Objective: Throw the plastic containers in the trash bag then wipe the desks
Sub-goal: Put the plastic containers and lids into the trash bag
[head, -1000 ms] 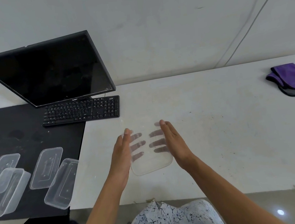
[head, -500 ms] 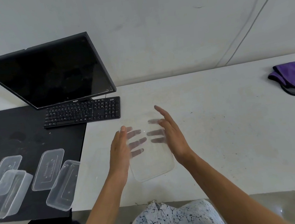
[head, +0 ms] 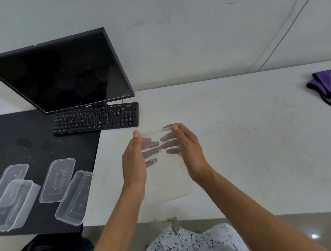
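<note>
A clear plastic container (head: 167, 179) is held at the centre of the frame, above the white bench (head: 256, 145). It is gripped from both sides by the left hand (head: 134, 164) and the right hand (head: 190, 151), thumbs on top and fingers spread beneath. More empty containers (head: 73, 197) are laid at lower left on the black bench (head: 15, 133).

Black monitor (head: 60, 75), screen dark; black keyboard (head: 97, 119) just below.
</note>
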